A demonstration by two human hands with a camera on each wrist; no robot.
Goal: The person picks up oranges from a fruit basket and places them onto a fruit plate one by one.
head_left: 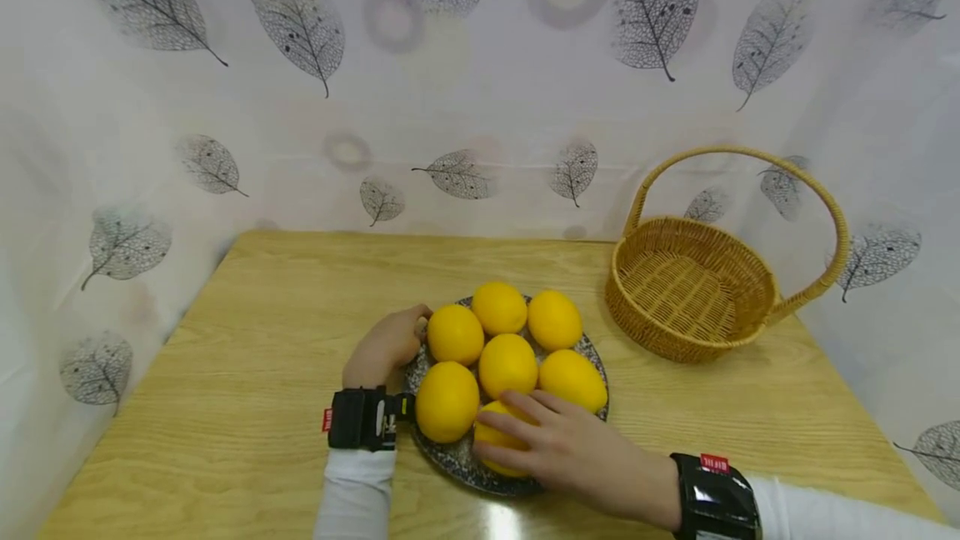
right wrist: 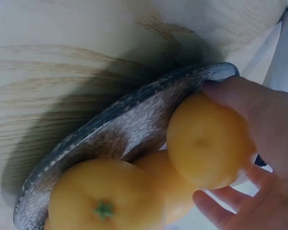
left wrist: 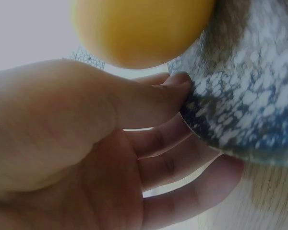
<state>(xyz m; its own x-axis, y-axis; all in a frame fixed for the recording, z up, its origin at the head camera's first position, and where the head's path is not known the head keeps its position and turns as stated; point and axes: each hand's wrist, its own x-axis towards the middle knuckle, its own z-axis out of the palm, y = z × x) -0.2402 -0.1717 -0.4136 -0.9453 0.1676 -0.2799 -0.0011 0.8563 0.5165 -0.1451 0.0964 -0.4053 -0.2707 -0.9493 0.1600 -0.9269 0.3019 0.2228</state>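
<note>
A speckled dark plate [head_left: 459, 463] on the table bears several yellow-orange oranges [head_left: 508, 365]. My left hand [head_left: 384, 348] grips the plate's left rim; in the left wrist view its thumb [left wrist: 153, 103] lies on the rim and the other fingers reach below the edge. At the near side of the plate, my right hand [head_left: 592, 452] holds the front orange [right wrist: 206, 143], thumb on one side and fingers curled round the other. That orange is partly hidden by the fingers in the head view. Another orange [right wrist: 105, 191] beside it shows a green stem end.
A wicker basket [head_left: 652, 332] with a tall arched handle stands at the table's back right, with nothing seen inside. Behind the wooden table [head_left: 285, 298] hangs a pale cloth [head_left: 480, 107] printed with leaves.
</note>
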